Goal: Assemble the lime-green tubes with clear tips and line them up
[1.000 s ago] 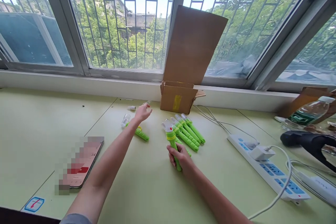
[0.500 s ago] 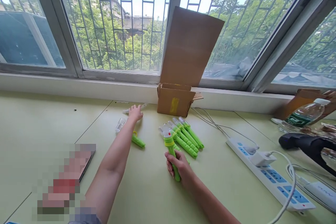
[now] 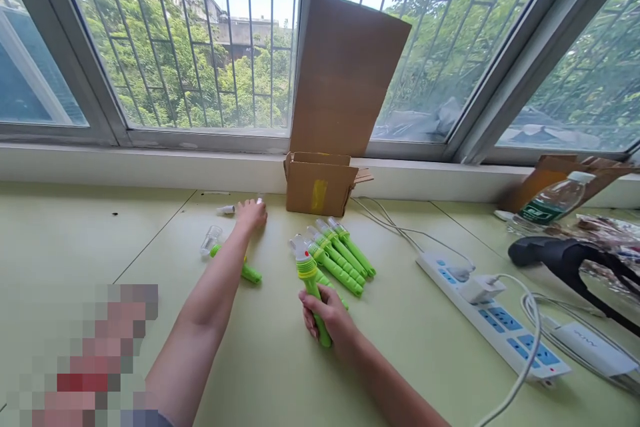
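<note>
My right hand (image 3: 327,320) is wrapped round the grip of a green plastic stick (image 3: 307,268), which has ridged rings, a red dot and a clear top pointing away from me. At the back, the fingers of my left hand (image 3: 253,215) curl round a small clear plastic piece (image 3: 260,199), mostly hidden by them. A whitish translucent tube (image 3: 226,209) lies just left of that hand. Nearer to me is a ribbed clear cap (image 3: 211,239). Partly behind my left forearm lies another green stick (image 3: 251,273).
Several green sticks with clear tops (image 3: 345,267) lie side by side beyond my right hand. An opened cardboard box (image 3: 303,188) stands at the window sill. To the right are a power strip (image 3: 480,307) with cables, a black curved object (image 3: 555,253) and a water bottle (image 3: 555,203).
The view has shifted slightly right. My left fingers have closed over the clear piece at the back, which shows less now. My right hand keeps its grip on the green stick.
</note>
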`<state>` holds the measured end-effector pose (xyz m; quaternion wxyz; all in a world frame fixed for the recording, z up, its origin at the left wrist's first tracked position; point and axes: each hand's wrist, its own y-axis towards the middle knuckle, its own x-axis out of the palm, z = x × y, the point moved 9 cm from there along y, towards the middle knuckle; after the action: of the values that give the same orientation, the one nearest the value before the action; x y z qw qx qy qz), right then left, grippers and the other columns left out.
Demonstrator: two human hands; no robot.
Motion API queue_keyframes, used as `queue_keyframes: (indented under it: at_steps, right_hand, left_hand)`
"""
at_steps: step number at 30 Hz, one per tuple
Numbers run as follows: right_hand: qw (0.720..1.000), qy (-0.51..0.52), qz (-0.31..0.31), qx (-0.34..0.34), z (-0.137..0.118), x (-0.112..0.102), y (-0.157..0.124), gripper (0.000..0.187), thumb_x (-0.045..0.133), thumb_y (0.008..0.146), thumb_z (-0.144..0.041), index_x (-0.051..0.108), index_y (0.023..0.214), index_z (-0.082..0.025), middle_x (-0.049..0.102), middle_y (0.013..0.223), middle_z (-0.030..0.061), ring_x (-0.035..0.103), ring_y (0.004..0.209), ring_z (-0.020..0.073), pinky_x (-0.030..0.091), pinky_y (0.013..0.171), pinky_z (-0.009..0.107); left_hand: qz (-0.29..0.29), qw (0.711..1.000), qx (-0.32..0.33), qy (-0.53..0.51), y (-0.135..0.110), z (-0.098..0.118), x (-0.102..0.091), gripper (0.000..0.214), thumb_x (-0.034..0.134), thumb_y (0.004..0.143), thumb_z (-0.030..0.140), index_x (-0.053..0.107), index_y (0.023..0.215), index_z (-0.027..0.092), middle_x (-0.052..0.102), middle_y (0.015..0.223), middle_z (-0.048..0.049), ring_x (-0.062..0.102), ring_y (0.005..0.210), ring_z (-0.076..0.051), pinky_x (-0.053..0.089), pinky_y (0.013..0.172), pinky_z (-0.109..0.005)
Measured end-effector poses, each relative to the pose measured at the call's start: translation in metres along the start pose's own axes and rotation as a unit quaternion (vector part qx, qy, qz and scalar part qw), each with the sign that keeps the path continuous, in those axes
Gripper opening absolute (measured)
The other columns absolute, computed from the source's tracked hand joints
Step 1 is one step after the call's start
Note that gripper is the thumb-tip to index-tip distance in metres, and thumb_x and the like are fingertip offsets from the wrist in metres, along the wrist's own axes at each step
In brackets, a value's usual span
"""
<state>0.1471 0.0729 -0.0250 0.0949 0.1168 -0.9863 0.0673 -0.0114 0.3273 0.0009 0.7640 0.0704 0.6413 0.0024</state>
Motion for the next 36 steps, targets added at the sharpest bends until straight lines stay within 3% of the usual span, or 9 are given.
queue_keyframes:
  at_steps: [6, 11, 14, 18, 21, 24, 27, 31, 36]
  right_hand:
    - [1.000, -0.008, -0.004, 0.001, -0.003, 0.003, -0.001, 0.033, 0.063, 0.072, -0.043, 0.041, 0.062, -0.020, 0.044, 0.039, -0.0079, 0.035, 0.029, 0.0057, 0.026, 0.031, 0.018]
    - [0.999, -0.031, -0.002, -0.019, -0.003, 0.001, 0.000, 0.031, 0.061, 0.076, -0.042, 0.042, 0.064, -0.020, 0.045, 0.041, -0.0079, 0.035, 0.031, 0.0058, 0.028, 0.033, 0.019]
    - [0.998, -0.055, 0.000, -0.027, 0.001, -0.001, 0.002, 0.031, 0.059, 0.077, -0.044, 0.042, 0.066, -0.021, 0.045, 0.041, -0.0077, 0.034, 0.031, 0.0068, 0.026, 0.032, 0.020]
    - [0.990, -0.133, 0.021, -0.044, -0.002, -0.002, 0.000, 0.031, 0.056, 0.078, -0.047, 0.041, 0.067, -0.022, 0.040, 0.040, -0.0083, 0.033, 0.032, 0.0085, 0.026, 0.034, 0.022]
    - [0.961, -0.244, 0.041, -0.120, -0.020, 0.002, -0.007, 0.030, 0.055, 0.080, -0.043, 0.039, 0.065, -0.021, 0.039, 0.049, -0.0064, 0.035, 0.042, 0.0096, 0.027, 0.042, 0.023]
    - [0.923, -0.333, 0.063, -0.181, -0.035, 0.004, -0.014, 0.030, 0.055, 0.080, -0.039, 0.040, 0.063, -0.020, 0.037, 0.057, -0.0042, 0.034, 0.053, 0.0111, 0.026, 0.049, 0.025]
    - [0.913, -0.353, 0.084, -0.186, -0.037, 0.000, -0.013, 0.027, 0.053, 0.082, -0.039, 0.043, 0.067, -0.020, 0.035, 0.059, -0.0040, 0.032, 0.056, 0.0117, 0.026, 0.051, 0.025]
    - [0.904, -0.368, 0.106, -0.187, -0.036, -0.006, -0.011, 0.027, 0.052, 0.083, -0.040, 0.044, 0.068, -0.020, 0.035, 0.059, -0.0043, 0.032, 0.056, 0.0116, 0.027, 0.052, 0.025]
    - [0.896, -0.382, 0.113, -0.195, -0.037, -0.006, -0.013, 0.026, 0.054, 0.082, -0.040, 0.044, 0.068, -0.020, 0.036, 0.057, -0.0049, 0.032, 0.053, 0.0109, 0.028, 0.051, 0.025]
  left_hand:
    - [0.049, 0.998, 0.023, -0.016, -0.016, 0.009, -0.027, 0.034, 0.044, 0.084, 0.027, 0.055, 0.116, 0.027, 0.060, 0.113, -0.0108, 0.047, 0.113, -0.028, 0.030, 0.093, -0.042]
    - [0.100, 0.993, 0.029, -0.052, -0.037, 0.007, -0.069, 0.037, 0.034, 0.090, 0.040, 0.051, 0.119, 0.023, 0.067, 0.095, -0.0098, 0.059, 0.093, -0.025, 0.037, 0.078, -0.033]
    - [0.172, 0.977, 0.027, -0.127, -0.065, 0.003, -0.106, 0.040, 0.033, 0.090, 0.048, 0.057, 0.106, 0.019, 0.067, 0.082, -0.0086, 0.061, 0.078, -0.023, 0.036, 0.064, -0.029]
    - [0.229, 0.946, 0.057, -0.224, -0.112, 0.005, -0.145, 0.041, 0.039, 0.086, 0.054, 0.059, 0.083, 0.018, 0.062, 0.065, -0.0039, 0.057, 0.061, -0.017, 0.034, 0.056, -0.025]
    - [0.238, 0.918, 0.069, -0.309, -0.140, 0.006, -0.167, 0.043, 0.044, 0.082, 0.058, 0.058, 0.079, 0.018, 0.062, 0.064, -0.0020, 0.055, 0.056, -0.013, 0.037, 0.056, -0.024]
    - [0.216, 0.883, 0.074, -0.410, -0.154, 0.009, -0.180, 0.045, 0.048, 0.078, 0.061, 0.057, 0.077, 0.017, 0.064, 0.066, -0.0028, 0.057, 0.055, -0.013, 0.040, 0.055, -0.024]
    - [0.160, 0.860, 0.105, -0.472, -0.160, 0.024, -0.184, 0.044, 0.052, 0.077, 0.060, 0.056, 0.081, 0.016, 0.064, 0.066, -0.0030, 0.058, 0.054, -0.013, 0.043, 0.055, -0.024]
    - [0.040, 0.864, 0.151, -0.478, -0.165, 0.050, -0.171, 0.041, 0.056, 0.076, 0.056, 0.054, 0.092, 0.017, 0.064, 0.066, -0.0019, 0.060, 0.057, -0.013, 0.047, 0.055, -0.025]
    - [-0.083, 0.876, 0.181, -0.440, -0.173, 0.067, -0.149, 0.039, 0.053, 0.079, 0.052, 0.052, 0.097, 0.018, 0.065, 0.074, -0.0036, 0.064, 0.063, -0.016, 0.047, 0.055, -0.026]
